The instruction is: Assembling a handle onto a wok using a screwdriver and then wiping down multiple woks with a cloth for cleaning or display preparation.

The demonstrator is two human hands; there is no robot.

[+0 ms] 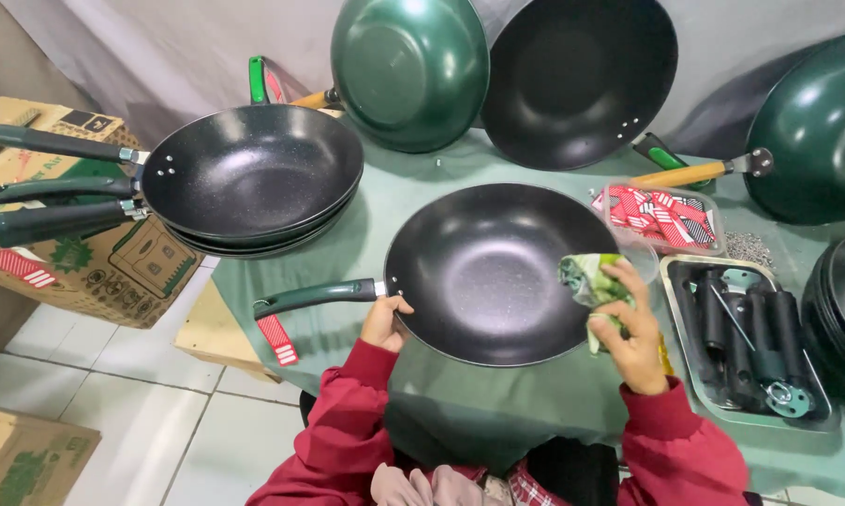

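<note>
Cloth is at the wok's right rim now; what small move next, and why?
Probably sweep the green cloth leftward across the bowl of the wok: the right hand holds it only at the right rim, while the left hand steadies the handle side.

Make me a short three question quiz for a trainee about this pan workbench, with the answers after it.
1. True or false: the right hand presses a green cloth against the rim of the black wok.
2. What does the left hand grip?
A. a tray
B. the wok by its handle
C. a box
3. Where does the stack of black pans sit relative to that wok?

Key: 1 true. 2 B. 3 To its left, at the table's edge, handles pointing left.
</note>
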